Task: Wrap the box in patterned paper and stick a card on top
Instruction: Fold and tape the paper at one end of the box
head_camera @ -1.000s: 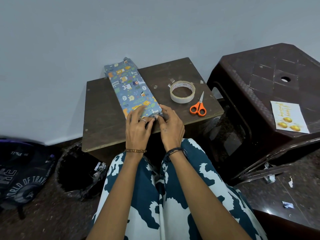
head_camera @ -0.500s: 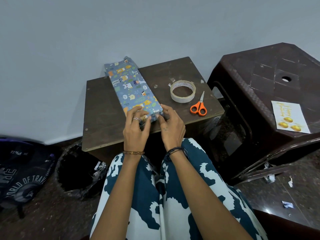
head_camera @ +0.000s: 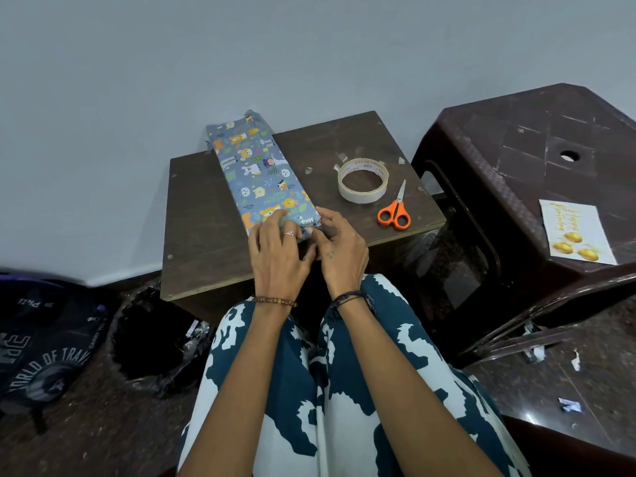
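A long box wrapped in blue paper with cartoon animals [head_camera: 258, 170] lies slantwise on a small brown wooden table [head_camera: 203, 228], its far end against the wall. Both hands work at its near end. My left hand [head_camera: 278, 253] rests on top of that end, fingers pressing the paper down. My right hand [head_camera: 339, 249] holds the paper at the end's right corner with its fingertips. The end fold itself is hidden under my fingers. A white card with gold balls and gold writing [head_camera: 574, 232] lies on a dark plastic stool to the right.
A roll of clear tape [head_camera: 363, 180] and orange-handled scissors [head_camera: 395, 210] lie on the table right of the box. The dark stool [head_camera: 509, 139] stands at the right. A black-lined bin [head_camera: 151, 339] and a dark backpack [head_camera: 41, 342] are on the floor at the left.
My left hand slid back off the box top toward the near end, then pressed down again. The right hand stays at the corner. The box has hardly moved.
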A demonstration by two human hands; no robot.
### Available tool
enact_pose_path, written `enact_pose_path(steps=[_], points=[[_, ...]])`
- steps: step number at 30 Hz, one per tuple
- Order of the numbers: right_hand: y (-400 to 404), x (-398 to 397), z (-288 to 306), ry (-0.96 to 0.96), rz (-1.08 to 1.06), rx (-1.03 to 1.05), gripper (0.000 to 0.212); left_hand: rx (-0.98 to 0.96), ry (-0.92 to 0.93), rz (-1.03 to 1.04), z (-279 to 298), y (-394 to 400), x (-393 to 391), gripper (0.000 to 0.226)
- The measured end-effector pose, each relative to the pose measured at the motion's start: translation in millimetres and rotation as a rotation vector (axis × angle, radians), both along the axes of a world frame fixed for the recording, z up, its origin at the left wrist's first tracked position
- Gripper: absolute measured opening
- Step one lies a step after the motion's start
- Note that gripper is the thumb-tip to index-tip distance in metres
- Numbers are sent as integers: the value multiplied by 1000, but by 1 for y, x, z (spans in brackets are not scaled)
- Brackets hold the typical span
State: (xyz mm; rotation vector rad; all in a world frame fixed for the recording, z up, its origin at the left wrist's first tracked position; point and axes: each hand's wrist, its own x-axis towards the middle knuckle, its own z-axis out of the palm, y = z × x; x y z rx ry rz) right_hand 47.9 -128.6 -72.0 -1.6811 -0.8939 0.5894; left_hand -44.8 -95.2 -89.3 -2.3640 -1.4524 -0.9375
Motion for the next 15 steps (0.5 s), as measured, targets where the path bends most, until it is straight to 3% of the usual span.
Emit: enact_pose_path(steps=[15], points=[[-1, 0, 3, -6, 12, -20, 31, -31, -214, -64, 5, -2, -3, 22]])
